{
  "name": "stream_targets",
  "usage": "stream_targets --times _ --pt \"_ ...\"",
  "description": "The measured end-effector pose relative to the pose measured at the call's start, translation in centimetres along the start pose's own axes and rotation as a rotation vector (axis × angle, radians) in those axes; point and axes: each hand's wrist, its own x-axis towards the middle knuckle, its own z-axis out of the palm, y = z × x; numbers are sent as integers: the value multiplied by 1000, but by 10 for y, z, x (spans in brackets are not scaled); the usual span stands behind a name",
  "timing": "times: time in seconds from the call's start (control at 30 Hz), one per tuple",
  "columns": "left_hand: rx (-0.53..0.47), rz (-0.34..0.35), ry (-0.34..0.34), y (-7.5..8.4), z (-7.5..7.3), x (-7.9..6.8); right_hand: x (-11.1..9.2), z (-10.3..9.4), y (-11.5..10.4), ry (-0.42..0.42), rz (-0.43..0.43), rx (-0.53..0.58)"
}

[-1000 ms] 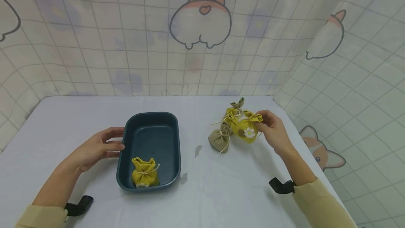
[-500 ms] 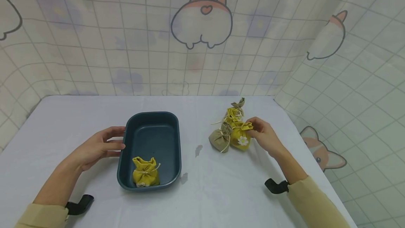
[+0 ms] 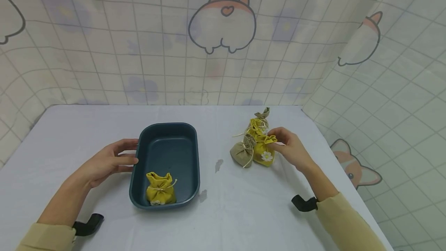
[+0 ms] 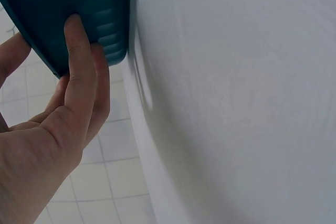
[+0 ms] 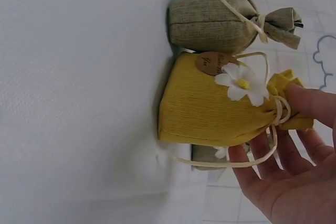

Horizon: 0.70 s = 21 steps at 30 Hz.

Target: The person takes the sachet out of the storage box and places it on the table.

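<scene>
My right hand [image 3: 292, 148] pinches the gathered neck of a yellow drawstring pouch [image 3: 264, 153], thumb in front and fingers behind. In the right wrist view this yellow pouch [image 5: 210, 108] stands on the table, with a white flower and a brown tag on its front. Close beside it is a grey-beige pouch [image 3: 241, 153]; another yellow pouch [image 3: 256, 126] and one more grey-beige pouch [image 3: 263, 114] are behind. On the left, my left hand [image 3: 108, 162] rests its extended fingers against the side of a dark teal tray [image 4: 105, 30]. Inside the tray, near its front, sits a yellow pouch [image 3: 161, 189].
A white cloth covers the table [image 3: 223, 212], with small grey marks between tray and pouches. A grid-patterned curtain [image 3: 139, 49] with cartoon corgis hangs behind and along the right edge.
My right hand has moved left and slightly nearer with the yellow pouch, which now stands beside the front grey-beige pouch. The left hand and tray hold their place.
</scene>
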Motion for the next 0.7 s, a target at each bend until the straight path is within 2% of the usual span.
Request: stream_targets --times 0.3,0.57,0.7 --pt "0 -1 2 1 0 0 -2 1 -18 54 -111 54" --pt "-5 -7 9 2 1 -1 -5 13 -41 146 -197 61" --pt "-5 -4 9 0 0 0 -5 22 -52 104 -240 154"
